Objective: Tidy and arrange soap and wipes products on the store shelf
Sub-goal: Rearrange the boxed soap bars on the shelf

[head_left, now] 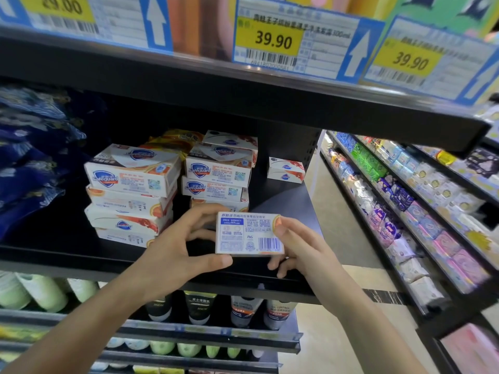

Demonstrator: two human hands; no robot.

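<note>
One soap box (249, 233) is in your hands, barcode side up, held just in front of the right-hand stack (218, 176) and level with that stack's lowest box. Its long axis runs left to right, the same way the stacked boxes lie, so it looks ready to go straight back or up with no turning needed.

Your left hand (175, 252) has it by the left end: thumb under the near bottom corner, fingers curled over the far top edge, clamped on the box. Your right hand (299, 247) pinches the right end, thumb pressed on the top right corner, the other fingers tucked beneath. Both sit equally close; neither one leads.

Left of that stack stands the left-hand stack (129, 195), four boxes, skewed and not squared up. To the right of the stack, a lone soap box (286, 170) sits further back on the black shelf (283, 203), well apart from the rest. Behind the stack, orange packets (175, 137) peek out. Far to its left hang dark blue packs (29, 157).

My read: the bare shelf just right of the stack is the natural slot for the box.
</note>
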